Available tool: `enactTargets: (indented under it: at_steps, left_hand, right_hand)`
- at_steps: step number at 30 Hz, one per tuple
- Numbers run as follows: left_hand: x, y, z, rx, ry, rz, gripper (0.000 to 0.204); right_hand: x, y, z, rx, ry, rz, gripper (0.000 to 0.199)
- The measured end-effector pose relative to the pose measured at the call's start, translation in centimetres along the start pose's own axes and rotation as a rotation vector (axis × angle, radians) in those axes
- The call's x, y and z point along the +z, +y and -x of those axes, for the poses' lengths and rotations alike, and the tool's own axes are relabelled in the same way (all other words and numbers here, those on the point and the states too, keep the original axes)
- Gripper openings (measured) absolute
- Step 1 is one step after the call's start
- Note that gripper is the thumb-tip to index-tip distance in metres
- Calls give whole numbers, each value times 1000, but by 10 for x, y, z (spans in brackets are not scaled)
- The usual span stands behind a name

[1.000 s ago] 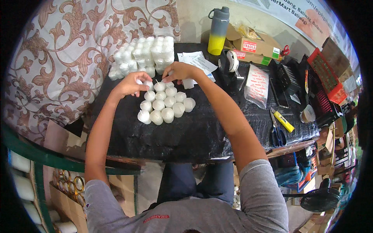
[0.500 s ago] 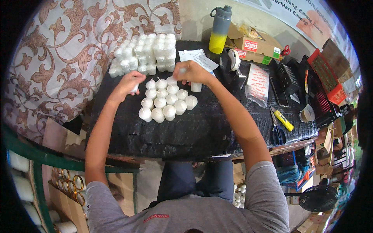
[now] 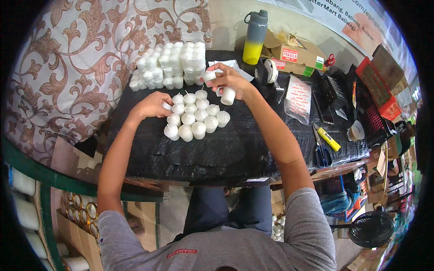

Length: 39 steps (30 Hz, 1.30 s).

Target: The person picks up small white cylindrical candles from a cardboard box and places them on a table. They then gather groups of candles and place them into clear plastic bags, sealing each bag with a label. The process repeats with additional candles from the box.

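Observation:
A cluster of several small white candles (image 3: 194,116) stands on a black plastic-covered table (image 3: 212,153). My left hand (image 3: 151,105) rests at the cluster's left edge, fingertips on a white candle (image 3: 168,106). My right hand (image 3: 230,81) is raised just behind the cluster and holds two white candles, one (image 3: 209,76) at the fingertips and one (image 3: 228,95) lower in the palm. Wrapped stacks of white candles (image 3: 169,67) sit at the table's far left.
A grey and yellow bottle (image 3: 254,38), a tape dispenser (image 3: 267,71), cardboard boxes (image 3: 296,56), a clear bag (image 3: 299,97), scissors (image 3: 320,151) and a yellow cutter (image 3: 329,140) lie to the right. A patterned cloth (image 3: 77,67) hangs at left.
My right hand has lifted from the cluster and moved right, carrying two candles. My left hand has shifted slightly down along the cluster's left edge.

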<state>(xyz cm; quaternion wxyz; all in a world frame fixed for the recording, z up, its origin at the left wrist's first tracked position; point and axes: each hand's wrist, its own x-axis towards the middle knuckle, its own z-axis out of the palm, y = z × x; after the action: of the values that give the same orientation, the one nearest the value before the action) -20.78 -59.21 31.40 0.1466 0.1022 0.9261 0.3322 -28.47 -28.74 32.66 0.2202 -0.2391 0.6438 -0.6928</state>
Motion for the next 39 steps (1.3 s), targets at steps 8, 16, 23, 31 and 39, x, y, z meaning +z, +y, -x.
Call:
enactTargets:
  at_steps: [8,16,23,31,39]
  left_hand:
    - [11,79,-1,204,319,474,45]
    - [0,55,-41,130,399,209,27]
    - [4,7,-65,42,107,8,37]
    - [7,32,-46,-146,233,276,38]
    - [5,0,-30,56,424,138,28]
  right_hand:
    - [43,-20,-5,-219,-137,225,47]
    - [4,-3,-14,86,491,-1022,19]
    - [25,8,-10,101,212,-708,29]
    - [39,19,-32,-372,351,582,48]
    - [73,-1,-35,-411,183,1231,39]
